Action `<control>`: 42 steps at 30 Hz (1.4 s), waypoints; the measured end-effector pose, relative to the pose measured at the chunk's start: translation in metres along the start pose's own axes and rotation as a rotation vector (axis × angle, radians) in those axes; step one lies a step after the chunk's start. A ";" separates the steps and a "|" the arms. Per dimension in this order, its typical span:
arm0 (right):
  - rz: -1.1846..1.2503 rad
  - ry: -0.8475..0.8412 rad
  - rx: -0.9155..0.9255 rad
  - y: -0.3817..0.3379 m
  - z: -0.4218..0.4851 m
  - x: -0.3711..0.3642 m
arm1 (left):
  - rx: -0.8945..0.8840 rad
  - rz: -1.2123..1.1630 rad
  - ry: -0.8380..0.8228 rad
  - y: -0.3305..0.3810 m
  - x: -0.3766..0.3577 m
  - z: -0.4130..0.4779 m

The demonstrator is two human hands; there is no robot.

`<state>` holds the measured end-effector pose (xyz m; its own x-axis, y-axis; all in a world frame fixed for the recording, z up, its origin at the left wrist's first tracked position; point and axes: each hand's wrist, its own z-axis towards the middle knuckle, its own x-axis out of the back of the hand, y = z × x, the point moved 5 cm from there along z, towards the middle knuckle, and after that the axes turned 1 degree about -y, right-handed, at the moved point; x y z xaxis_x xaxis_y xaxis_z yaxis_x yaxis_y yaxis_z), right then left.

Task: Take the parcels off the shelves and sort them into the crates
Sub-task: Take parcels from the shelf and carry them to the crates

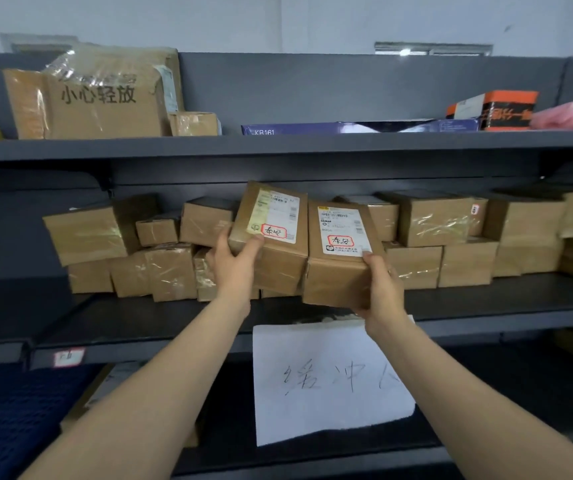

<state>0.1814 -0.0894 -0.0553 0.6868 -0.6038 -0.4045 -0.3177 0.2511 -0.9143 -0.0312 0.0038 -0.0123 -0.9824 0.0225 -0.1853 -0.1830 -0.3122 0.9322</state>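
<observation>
1. Two parcels are in hand, side by side and touching along their inner edges. The left parcel (pixel 271 233) tilts to the right, and the right parcel (pixel 338 254) leans back. Each shows a white shipping label with a red-framed handwritten tag.
2. The left hand (pixel 236 261) grips the left parcel at its lower left corner, thumb on the labelled face and fingers curled behind.
3. The right hand (pixel 380 285) holds the right parcel at its lower right corner in the same way, thumb on the label's edge.
4. Both parcels sit in front of the row of parcels (pixel 427 237) on the middle shelf (pixel 486 299). I cannot tell whether their lower edges touch the shelf board.
5. That row runs nearly the whole width of the shelf, stacked two high in places, all plain brown taped boxes.
6. The top shelf (pixel 278 145) carries a large carton (pixel 101 102) with printed characters, a small box beside it, a flat box (pixel 347 128) and an orange box (pixel 506 110).
7. A sheet of paper (pixel 330 379) with handwriting hangs from the front edge of the middle shelf, below the hands.
8. At the lower left is what looks like a blue crate (pixel 8 410). Its contents are out of view.
9. Progress, as I judge it: the task is early or in mid-run. Two parcels are picked and not yet dropped into any crate, and many more wait on both shelves.
</observation>
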 end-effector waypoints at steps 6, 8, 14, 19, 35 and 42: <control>0.007 0.186 0.034 -0.001 -0.061 0.065 | 0.052 -0.098 -0.175 -0.010 -0.026 -0.056; 0.012 0.248 0.049 -0.009 -0.075 0.099 | 0.093 -0.102 -0.228 -0.017 -0.052 -0.077; 0.036 0.517 0.081 -0.044 -0.111 0.245 | 0.188 -0.136 -0.451 -0.034 -0.176 -0.167; 0.053 0.724 0.147 -0.078 -0.145 0.398 | 0.305 -0.169 -0.661 -0.057 -0.311 -0.271; 0.059 1.256 0.101 -0.154 -0.218 0.772 | 0.527 -0.078 -1.162 -0.127 -0.637 -0.568; -0.014 1.445 0.020 -0.150 -0.206 0.901 | 0.573 0.029 -1.338 -0.193 -0.760 -0.657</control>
<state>0.7133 -0.8267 -0.2789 -0.5633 -0.8256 -0.0331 -0.2996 0.2415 -0.9230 0.7748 -0.5767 -0.2557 -0.2261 0.9733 -0.0405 0.1622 0.0786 0.9836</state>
